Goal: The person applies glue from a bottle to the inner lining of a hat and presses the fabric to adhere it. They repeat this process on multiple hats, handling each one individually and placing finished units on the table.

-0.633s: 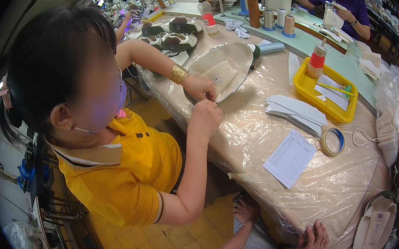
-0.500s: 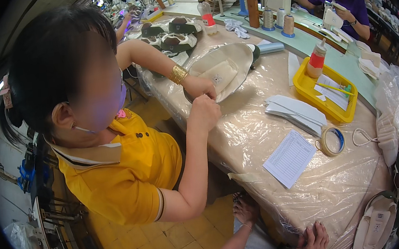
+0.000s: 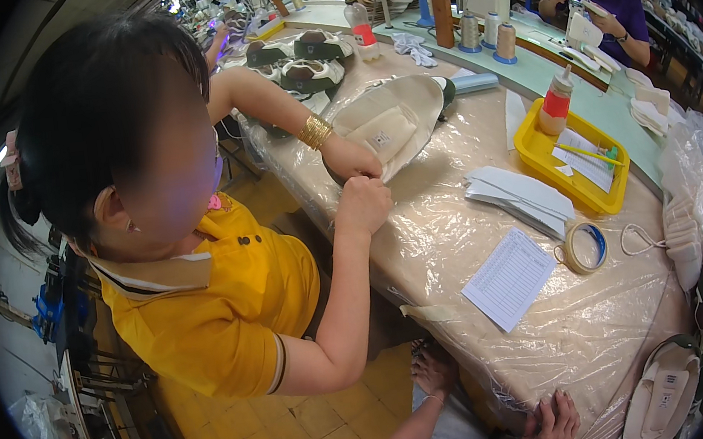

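Nearest the lens, below the table edge: left hand [image 3: 432, 374], bare, fingers curled near pale blue fabric [image 3: 458, 438]; no telling from this angle about a hold on anything. Just to the right, laid on the table's clear plastic cover [image 3: 571, 351]: right hand [image 3: 553, 423], fingers loosely bent and slightly apart, gripping nothing visible.

Beyond the right hand, near but apart from it, at the lower right: cream shoe upper [image 3: 660, 401] with dark green trim, hollow side showing. Probably light, soft and bendy, a little firmer along the seamed rim; unlikely to break, but apt to fold, or to slide on slick plastic. Best taken by that rim, thumb inside and fingers outside, with no hard squeeze.

Farther in: printed form [image 3: 509, 280], roll of tan tape [image 3: 575, 259], stack of white strips [image 3: 521, 202], then yellow tray [image 3: 543, 152] with a red-banded squeeze bottle [image 3: 556, 105].

Across to the left: co-worker's right hand [image 3: 365, 205] and co-worker's left hand [image 3: 351, 158], meeting at the near rim of a second shoe upper [image 3: 393, 129], exact pinch hidden. Farther still: row of green-and-white uppers [image 3: 312, 74] and thread cones [image 3: 507, 42].
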